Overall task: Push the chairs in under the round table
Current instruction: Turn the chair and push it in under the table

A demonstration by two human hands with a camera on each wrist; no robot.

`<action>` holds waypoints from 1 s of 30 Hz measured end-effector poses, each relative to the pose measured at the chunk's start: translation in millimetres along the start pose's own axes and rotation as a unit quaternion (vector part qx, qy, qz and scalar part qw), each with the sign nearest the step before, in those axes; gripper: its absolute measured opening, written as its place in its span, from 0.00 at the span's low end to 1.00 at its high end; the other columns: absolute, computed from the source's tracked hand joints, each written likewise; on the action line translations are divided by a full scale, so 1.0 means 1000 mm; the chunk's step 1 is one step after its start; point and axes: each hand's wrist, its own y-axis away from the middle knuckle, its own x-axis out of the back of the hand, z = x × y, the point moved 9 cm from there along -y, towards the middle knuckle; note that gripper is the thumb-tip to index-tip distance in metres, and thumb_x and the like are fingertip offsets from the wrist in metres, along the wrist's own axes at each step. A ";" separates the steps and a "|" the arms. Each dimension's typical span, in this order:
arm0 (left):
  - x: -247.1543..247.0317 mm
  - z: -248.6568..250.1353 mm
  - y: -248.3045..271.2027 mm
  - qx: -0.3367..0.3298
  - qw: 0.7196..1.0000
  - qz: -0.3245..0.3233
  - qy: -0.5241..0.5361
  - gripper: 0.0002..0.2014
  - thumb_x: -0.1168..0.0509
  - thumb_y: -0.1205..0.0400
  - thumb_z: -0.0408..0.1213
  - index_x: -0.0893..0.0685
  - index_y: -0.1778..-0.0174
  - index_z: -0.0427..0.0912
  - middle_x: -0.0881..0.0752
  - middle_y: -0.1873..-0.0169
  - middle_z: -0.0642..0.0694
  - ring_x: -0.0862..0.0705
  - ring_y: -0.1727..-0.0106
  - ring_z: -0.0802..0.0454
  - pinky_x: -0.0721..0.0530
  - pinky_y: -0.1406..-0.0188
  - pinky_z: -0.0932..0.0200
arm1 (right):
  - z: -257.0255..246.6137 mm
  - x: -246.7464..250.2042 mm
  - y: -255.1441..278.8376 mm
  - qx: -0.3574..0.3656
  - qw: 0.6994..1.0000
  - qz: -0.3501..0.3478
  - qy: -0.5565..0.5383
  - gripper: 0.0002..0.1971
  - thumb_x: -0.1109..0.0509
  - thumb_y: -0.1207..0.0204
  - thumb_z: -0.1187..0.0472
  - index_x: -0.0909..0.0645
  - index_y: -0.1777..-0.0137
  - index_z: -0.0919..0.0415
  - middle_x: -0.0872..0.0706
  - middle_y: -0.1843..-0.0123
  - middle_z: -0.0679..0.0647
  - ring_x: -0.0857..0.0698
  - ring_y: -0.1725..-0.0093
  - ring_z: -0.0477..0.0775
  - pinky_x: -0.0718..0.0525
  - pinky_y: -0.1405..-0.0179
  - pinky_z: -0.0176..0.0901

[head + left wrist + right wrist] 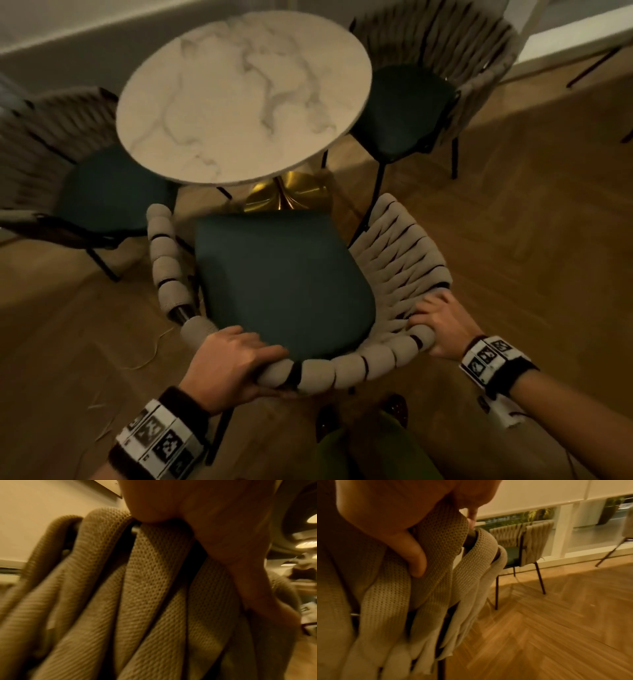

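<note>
Currently 3 chairs visible around the round table (239, 99). Near chair (284, 281): seat front edge just short of the tabletop rim, over the brass base (287, 195); not yet under. Left hand (229, 363) wraps the padded back rail on its left part, fingers over the top toward the seat, thumb underneath. Right hand (442, 329) clasps the rail at its right curve; right wrist view shows the thumb (414, 559) pressed against the woven straps, fingers hooked over the top. Both holds look firm.

Left chair (113, 192): seat front tucked under the tabletop edge, most of the cushion showing. Right chair (407, 109): similar, front edge at or just under the rim; exact overlap cannot be told.

Judgement: task partly done at best. Near chair needs a straight push toward the base. The 2 side chairs may each take a further push. Blur in the frames limits certainty.
</note>
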 end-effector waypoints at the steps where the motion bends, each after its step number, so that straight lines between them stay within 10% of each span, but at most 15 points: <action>1: -0.008 -0.014 0.017 0.007 1.000 0.007 0.020 0.20 0.38 0.27 0.70 0.15 0.53 0.61 0.14 0.70 0.60 0.17 0.69 0.61 0.24 0.70 0.64 | -0.016 0.007 -0.003 0.012 1.000 0.012 0.004 0.21 0.22 0.52 0.40 0.16 0.56 0.39 0.13 0.58 0.44 0.15 0.56 0.52 0.18 0.52 0.57; 6: -0.066 -0.083 0.075 0.064 0.995 0.023 0.078 0.16 0.33 0.26 0.58 0.16 0.44 0.59 0.10 0.57 0.57 0.12 0.59 0.54 0.23 0.55 0.60 | -0.073 0.018 -0.029 0.030 0.999 0.026 0.021 0.15 0.25 0.50 0.44 0.16 0.61 0.43 0.17 0.63 0.44 0.20 0.60 0.53 0.40 0.54 0.49; 13: -0.102 -0.080 0.095 0.055 0.996 0.023 0.062 0.30 0.60 0.17 0.66 0.14 0.46 0.57 0.09 0.57 0.56 0.11 0.58 0.57 0.31 0.54 0.65 | -0.102 -0.004 -0.027 0.024 0.995 -0.070 0.073 0.20 0.22 0.57 0.43 0.17 0.62 0.43 0.19 0.66 0.43 0.24 0.62 0.51 0.42 0.60 0.48; 16: -0.116 -0.078 0.112 0.067 0.996 0.019 0.060 0.16 0.48 0.20 0.58 0.22 0.42 0.59 0.09 0.58 0.56 0.11 0.58 0.57 0.23 0.54 0.63 | -0.127 -0.022 -0.022 0.041 0.990 -0.095 0.093 0.20 0.21 0.60 0.44 0.18 0.64 0.45 0.20 0.67 0.45 0.25 0.63 0.52 0.42 0.62 0.49; 23: -0.170 -0.099 0.141 0.130 0.990 -0.059 0.018 0.33 0.19 0.42 0.45 0.23 0.41 0.59 0.11 0.66 0.53 0.11 0.63 0.51 0.17 0.59 0.58 | -0.163 -0.058 -0.019 0.046 0.982 -0.143 0.117 0.20 0.23 0.57 0.45 0.17 0.62 0.45 0.16 0.66 0.46 0.20 0.62 0.55 0.29 0.61 0.54; 30: -0.209 -0.098 0.151 0.155 0.979 -0.128 -0.020 0.25 0.20 0.41 0.53 0.14 0.47 0.58 0.11 0.67 0.53 0.12 0.60 0.49 0.31 0.50 0.54 | -0.174 -0.093 -0.010 0.013 0.970 -0.204 0.130 0.20 0.21 0.55 0.46 0.16 0.60 0.46 0.14 0.61 0.47 0.19 0.56 0.57 0.36 0.55 0.53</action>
